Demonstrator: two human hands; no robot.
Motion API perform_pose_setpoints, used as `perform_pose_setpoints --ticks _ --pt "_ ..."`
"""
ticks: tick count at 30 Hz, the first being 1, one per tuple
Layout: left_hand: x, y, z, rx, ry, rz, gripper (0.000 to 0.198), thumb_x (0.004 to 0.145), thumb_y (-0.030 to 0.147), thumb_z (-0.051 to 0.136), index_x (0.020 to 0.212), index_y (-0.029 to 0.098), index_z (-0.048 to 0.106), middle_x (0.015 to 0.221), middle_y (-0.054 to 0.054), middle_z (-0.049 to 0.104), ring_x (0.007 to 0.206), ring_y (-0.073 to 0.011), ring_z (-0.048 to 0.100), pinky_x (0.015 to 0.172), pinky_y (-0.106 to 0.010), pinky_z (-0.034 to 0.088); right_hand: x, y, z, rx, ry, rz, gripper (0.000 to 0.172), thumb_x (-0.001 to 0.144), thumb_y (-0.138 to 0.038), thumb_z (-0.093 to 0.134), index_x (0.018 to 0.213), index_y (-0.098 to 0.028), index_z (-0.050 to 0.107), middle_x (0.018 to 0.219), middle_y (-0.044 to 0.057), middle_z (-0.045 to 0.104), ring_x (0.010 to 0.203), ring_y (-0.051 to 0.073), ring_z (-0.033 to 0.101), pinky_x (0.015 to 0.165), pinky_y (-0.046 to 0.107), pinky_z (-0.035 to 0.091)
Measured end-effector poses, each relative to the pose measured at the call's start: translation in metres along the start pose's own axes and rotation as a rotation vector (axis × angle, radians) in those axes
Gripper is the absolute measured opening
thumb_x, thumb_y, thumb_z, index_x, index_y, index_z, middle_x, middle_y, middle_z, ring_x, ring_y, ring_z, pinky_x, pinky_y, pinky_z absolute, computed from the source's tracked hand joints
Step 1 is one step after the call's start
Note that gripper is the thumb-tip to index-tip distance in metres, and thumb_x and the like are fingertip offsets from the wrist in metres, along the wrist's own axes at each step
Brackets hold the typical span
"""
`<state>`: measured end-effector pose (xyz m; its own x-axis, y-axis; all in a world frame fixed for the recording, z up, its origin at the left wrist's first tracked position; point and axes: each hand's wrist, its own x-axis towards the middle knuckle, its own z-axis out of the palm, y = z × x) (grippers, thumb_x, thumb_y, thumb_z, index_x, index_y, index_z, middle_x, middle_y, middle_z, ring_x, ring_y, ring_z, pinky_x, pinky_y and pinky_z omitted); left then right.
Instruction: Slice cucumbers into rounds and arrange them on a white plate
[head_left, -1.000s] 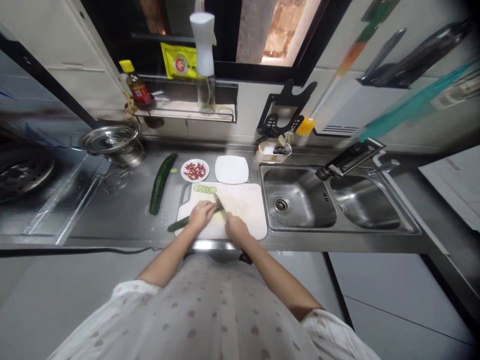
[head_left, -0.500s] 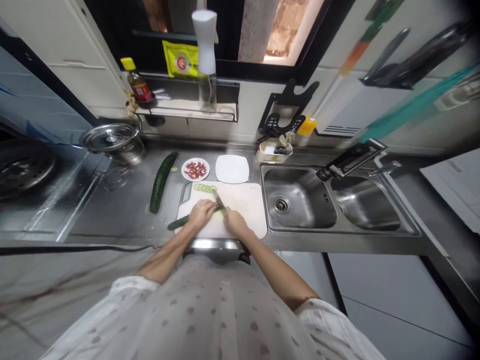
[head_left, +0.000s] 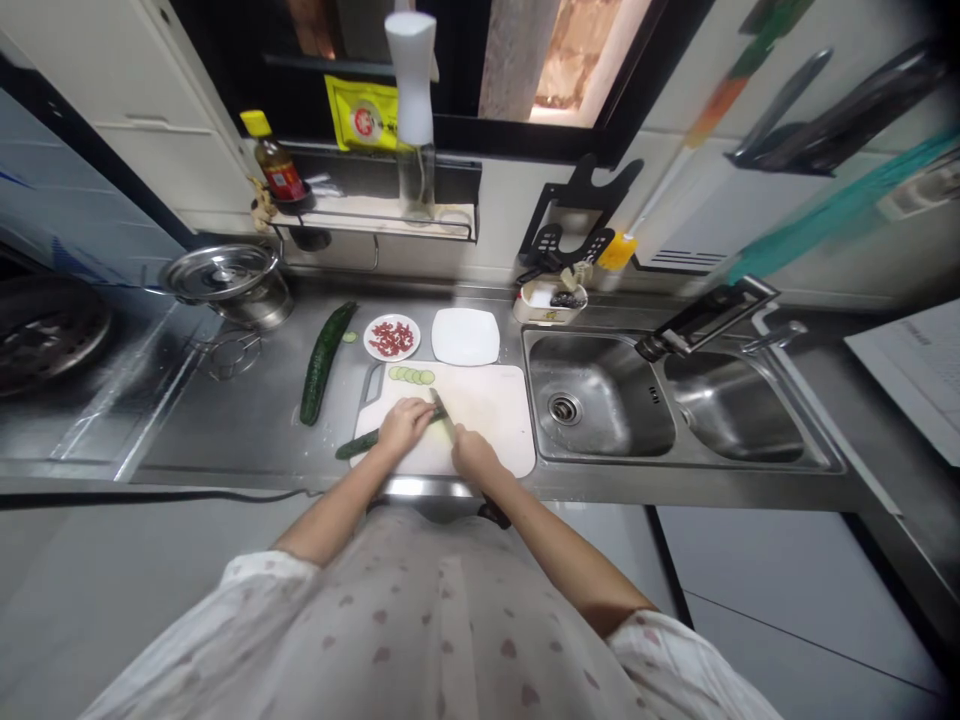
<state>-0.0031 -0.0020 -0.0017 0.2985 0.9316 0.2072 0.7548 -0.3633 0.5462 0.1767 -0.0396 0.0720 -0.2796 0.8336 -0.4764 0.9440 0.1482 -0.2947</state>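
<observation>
On a white cutting board [head_left: 495, 420] lies a dark green cucumber [head_left: 358, 444], its left end reaching past the board's edge. My left hand [head_left: 403, 424] is closed over it near its cut end. In my right hand [head_left: 474, 456] is a knife [head_left: 442, 412], its blade at the cucumber's right end; most of its handle is hidden by the fingers. A short row of cucumber slices [head_left: 412, 375] lies at the board's far edge. To the left, a whole cucumber [head_left: 327, 362] rests on the steel counter, with a small cut piece [head_left: 349, 337] beside it.
Behind the board stand a plate of chopped red pieces [head_left: 391, 338] and a square white plate [head_left: 465, 337]. A double sink [head_left: 600, 400] is on the right. A lidded steel pot [head_left: 232, 285] stands at the left, below a wall shelf [head_left: 375, 222] with bottles.
The knife and my right hand have shifted slightly right and toward me, away from the row of slices. My left hand stays on the cucumber.
</observation>
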Motion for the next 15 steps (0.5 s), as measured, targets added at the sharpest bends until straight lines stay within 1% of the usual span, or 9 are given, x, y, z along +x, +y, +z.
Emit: perform_pose_setpoints --ticks 4,10,12,15 --pt "0.0 0.0 -0.001 -0.015 0.006 0.007 0.025 0.093 0.031 0.049 0.104 0.023 0.07 0.094 -0.006 0.067 0.09 -0.0193 0.056 0.082 -0.033 0.046 0.001 0.0 -0.003 -0.018 -0.002 -0.008 0.038 0.089 -0.007 0.035 0.125 -0.008 0.046 0.104 0.018 0.065 0.1 0.022 0.062 0.083 0.03 0.047" --pt "0.0 -0.001 0.001 -0.008 0.01 0.014 0.025 0.093 0.031 0.049 0.104 0.022 0.07 0.096 -0.006 0.067 0.092 -0.0195 0.056 0.084 -0.033 0.046 0.015 -0.009 -0.015 0.006 0.019 -0.029 0.04 0.089 -0.008 0.036 0.128 -0.006 0.044 0.105 0.019 0.065 0.102 0.022 0.062 0.086 0.03 0.047" --pt "0.0 -0.002 0.002 -0.011 0.007 0.016 0.025 0.093 0.031 0.049 0.104 0.022 0.07 0.097 -0.006 0.067 0.093 -0.0195 0.056 0.085 -0.033 0.046 0.017 -0.01 -0.014 0.014 0.027 -0.035 0.041 0.089 -0.008 0.035 0.13 -0.005 0.043 0.106 0.019 0.065 0.103 0.022 0.062 0.086 0.03 0.047" --pt "0.0 -0.002 0.002 -0.016 0.0 0.016 0.025 0.093 0.031 0.049 0.104 0.021 0.07 0.098 -0.006 0.067 0.093 -0.0196 0.057 0.085 -0.034 0.046 0.014 -0.007 -0.008 0.008 0.033 -0.036 0.04 0.09 -0.008 0.034 0.129 -0.006 0.044 0.105 0.019 0.065 0.103 0.022 0.062 0.087 0.03 0.047"
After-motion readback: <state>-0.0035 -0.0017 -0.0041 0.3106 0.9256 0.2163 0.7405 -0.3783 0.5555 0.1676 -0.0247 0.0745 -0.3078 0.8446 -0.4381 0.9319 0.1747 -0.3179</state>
